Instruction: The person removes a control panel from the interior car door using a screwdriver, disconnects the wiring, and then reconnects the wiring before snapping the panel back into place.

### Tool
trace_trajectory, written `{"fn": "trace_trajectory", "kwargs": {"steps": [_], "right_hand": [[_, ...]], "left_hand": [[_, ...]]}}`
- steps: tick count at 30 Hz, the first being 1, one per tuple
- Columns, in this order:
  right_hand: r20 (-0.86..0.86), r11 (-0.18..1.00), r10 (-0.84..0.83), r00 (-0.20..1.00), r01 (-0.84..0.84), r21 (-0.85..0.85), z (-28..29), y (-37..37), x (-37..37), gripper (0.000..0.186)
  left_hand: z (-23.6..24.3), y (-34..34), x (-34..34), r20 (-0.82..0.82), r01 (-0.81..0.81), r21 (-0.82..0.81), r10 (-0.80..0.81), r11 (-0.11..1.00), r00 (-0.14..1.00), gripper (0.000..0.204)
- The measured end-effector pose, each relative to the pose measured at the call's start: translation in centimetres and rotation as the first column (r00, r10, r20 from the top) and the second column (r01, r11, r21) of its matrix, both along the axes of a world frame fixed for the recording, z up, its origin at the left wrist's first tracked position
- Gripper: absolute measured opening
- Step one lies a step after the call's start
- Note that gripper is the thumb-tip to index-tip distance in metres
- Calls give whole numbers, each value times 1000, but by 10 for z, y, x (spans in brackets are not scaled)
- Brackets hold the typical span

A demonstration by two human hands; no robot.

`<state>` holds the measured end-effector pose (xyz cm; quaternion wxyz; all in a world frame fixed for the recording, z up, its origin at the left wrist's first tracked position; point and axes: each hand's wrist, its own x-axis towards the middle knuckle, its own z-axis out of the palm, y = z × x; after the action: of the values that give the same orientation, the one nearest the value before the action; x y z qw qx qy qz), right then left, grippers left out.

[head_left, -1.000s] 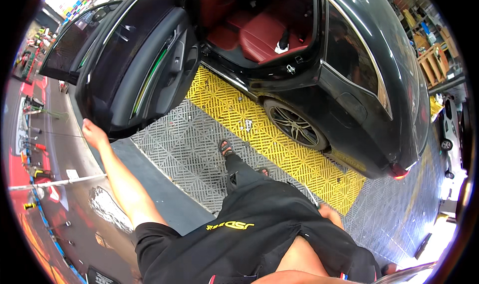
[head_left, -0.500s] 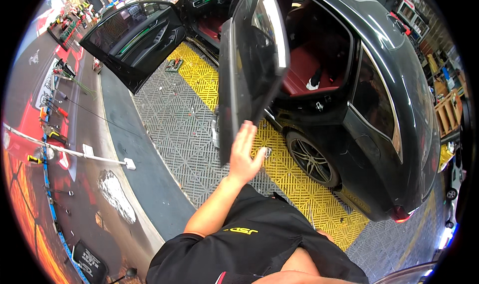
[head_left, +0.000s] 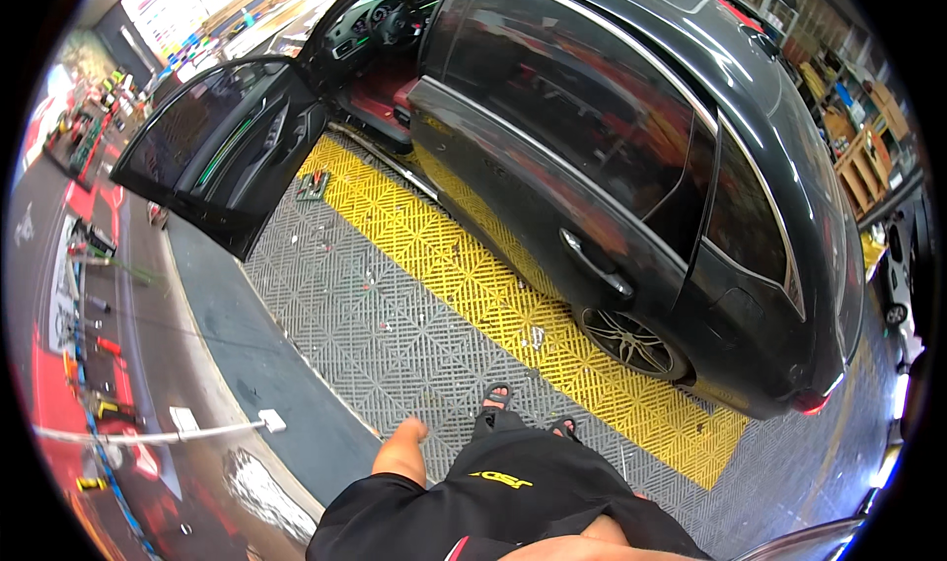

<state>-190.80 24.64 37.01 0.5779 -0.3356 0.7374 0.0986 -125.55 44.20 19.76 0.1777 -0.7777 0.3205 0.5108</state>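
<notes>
My left hand (head_left: 416, 429) hangs low beside my dark clothing, over the grey floor tiles. It is foreshortened and its fingers are not clearly seen; nothing shows in it. Away from it, the rear door (head_left: 552, 157) of the black car (head_left: 755, 339) lies flush or nearly flush with the body. Its chrome-edged handle (head_left: 597, 263) is above the rear wheel (head_left: 633, 342). Only a sliver of skin by my right side hints at my right hand (head_left: 639, 495); its fingers are hidden behind my clothing.
The front door (head_left: 222, 152) stands wide, showing the steering wheel (head_left: 390, 21) and red seating. A small tool tray (head_left: 313, 185) lies on the yellow floor tiles (head_left: 434, 255). Hand tools hang along the left wall, where a white pole (head_left: 148, 433) juts out.
The rear door has swung from wide out to against the car body, covering the red rear seat. My left hand has left the door and dropped to my side. My view has shifted slightly.
</notes>
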Motion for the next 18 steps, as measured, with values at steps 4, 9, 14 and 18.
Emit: {"fn": "trace_trajectory", "kwargs": {"steps": [4,9,14,18], "right_hand": [[-67,991,-129,989,131,21,8,36,-21,75],[-52,976,-205,977,208,60,-7,92,-53,74],[54,925,-380,924,380,13,-42,162,-115,79],[116,700,-693,712,702,-129,-32,123,-124,102]], "left_hand": [[-9,7,-4,13,197,-1,-196,980,980,53],[9,-117,3,12,46,-200,-44,979,999,45],[66,-287,-75,10,-85,-631,117,771,993,47],[71,-340,-160,-184,-122,-780,-38,614,982,45]]}}
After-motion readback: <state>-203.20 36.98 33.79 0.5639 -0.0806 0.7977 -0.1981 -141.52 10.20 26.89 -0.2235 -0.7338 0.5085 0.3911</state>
